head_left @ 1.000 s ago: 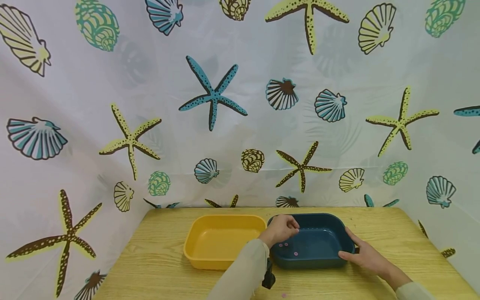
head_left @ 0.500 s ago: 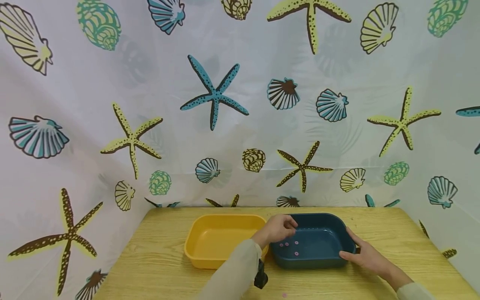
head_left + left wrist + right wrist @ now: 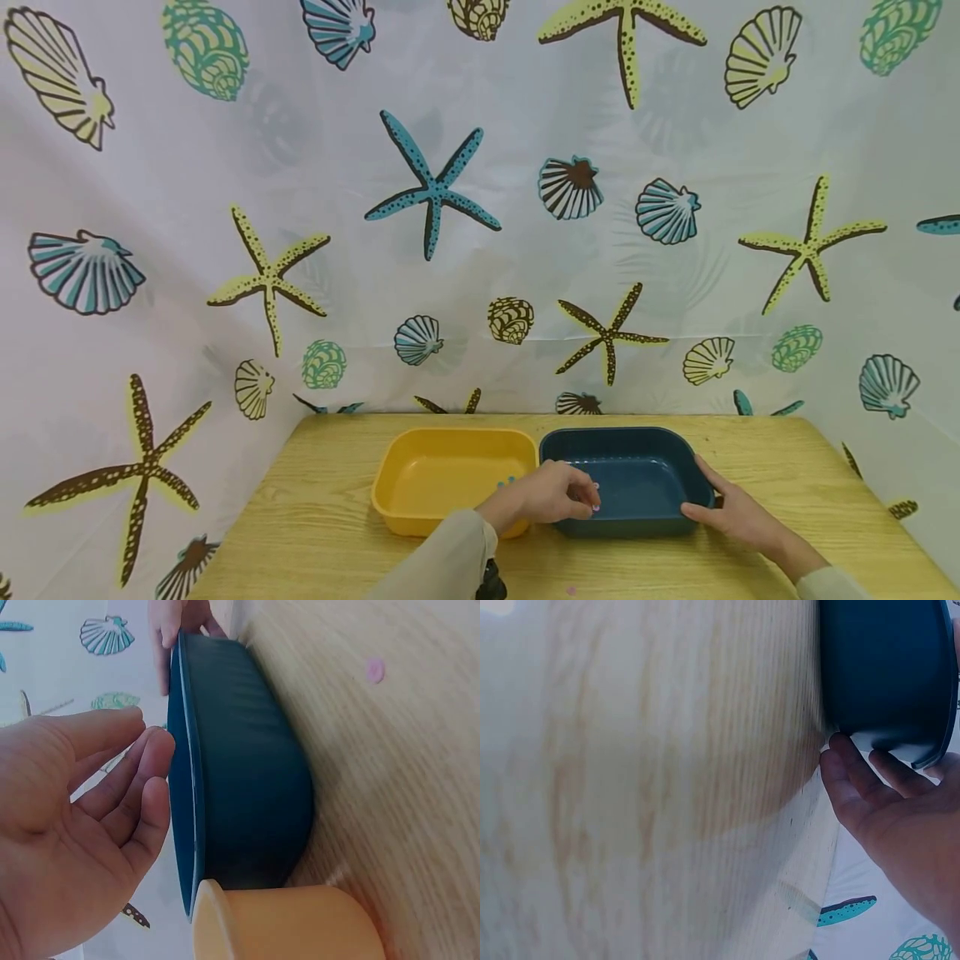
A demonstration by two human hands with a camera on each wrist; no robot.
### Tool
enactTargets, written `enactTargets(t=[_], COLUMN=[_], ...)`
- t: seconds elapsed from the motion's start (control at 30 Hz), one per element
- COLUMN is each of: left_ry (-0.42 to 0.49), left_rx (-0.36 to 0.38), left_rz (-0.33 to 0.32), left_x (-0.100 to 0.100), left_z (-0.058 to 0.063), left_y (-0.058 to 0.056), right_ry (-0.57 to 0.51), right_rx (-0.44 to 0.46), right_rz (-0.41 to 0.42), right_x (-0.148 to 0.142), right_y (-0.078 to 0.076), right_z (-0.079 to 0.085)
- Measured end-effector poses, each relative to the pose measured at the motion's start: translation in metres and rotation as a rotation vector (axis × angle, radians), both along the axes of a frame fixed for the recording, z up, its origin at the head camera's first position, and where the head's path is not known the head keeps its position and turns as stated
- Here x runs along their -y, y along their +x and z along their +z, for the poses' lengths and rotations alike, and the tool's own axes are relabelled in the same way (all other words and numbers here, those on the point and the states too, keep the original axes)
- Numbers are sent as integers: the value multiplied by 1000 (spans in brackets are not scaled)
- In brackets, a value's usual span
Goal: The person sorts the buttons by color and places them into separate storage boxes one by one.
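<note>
In the head view, my left hand (image 3: 558, 493) is over the near left part of a dark blue plastic basin (image 3: 637, 527). The left wrist view shows its fingers loosely bent, thumb near the fingertips, with nothing visible between them. Small pink ring-like pieces (image 3: 596, 507) lie in the basin, partly hidden behind this hand. My right hand (image 3: 738, 518) holds the basin's right end, its thumb at the near corner and fingers against the outer wall (image 3: 889, 682). A yellow basin (image 3: 420, 527) stands close on the left, with small blue pieces (image 3: 506, 482) inside, partly covered by my left forearm.
One pink piece (image 3: 375, 670) lies on the wooden table (image 3: 300, 517) in front of the blue basin. Behind and at both sides hangs a white cloth (image 3: 480, 250) printed with shells and starfish.
My left hand has come nearer, down from the blue basin's far left rim. Another pink piece came into view in the basin half a second ago. The right hand has stayed put.
</note>
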State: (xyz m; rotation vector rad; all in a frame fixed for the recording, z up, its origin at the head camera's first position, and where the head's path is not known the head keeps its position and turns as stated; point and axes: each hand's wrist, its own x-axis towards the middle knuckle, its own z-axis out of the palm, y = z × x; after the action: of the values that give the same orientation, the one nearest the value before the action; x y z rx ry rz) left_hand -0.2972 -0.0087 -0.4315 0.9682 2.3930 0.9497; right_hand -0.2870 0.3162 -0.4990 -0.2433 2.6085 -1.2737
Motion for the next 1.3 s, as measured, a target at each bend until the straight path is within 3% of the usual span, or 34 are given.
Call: enactTargets(t=[0.17,0.43,0.8,1.13,1.3], left_ry=[18,-11,-148,-170,-161], left_rx=[37,-10,-90,-140,-131], left_rz=[-69,-182,-146,-144,-146], left_x=[4,11,17,16,17], left_z=[-4,-23,-53,-68,-69], left_y=[13,26,37,36,34], right_ry=[-14,-20,-26,-33,-25], right_rx=[-4,-3,-3,0,-3], right_rz=[1,-4,-9,-5,-5], right_x=[0,1,1,2,2], right_y=[0,1,1,2,2], right_z=[-1,0,0,1,1])
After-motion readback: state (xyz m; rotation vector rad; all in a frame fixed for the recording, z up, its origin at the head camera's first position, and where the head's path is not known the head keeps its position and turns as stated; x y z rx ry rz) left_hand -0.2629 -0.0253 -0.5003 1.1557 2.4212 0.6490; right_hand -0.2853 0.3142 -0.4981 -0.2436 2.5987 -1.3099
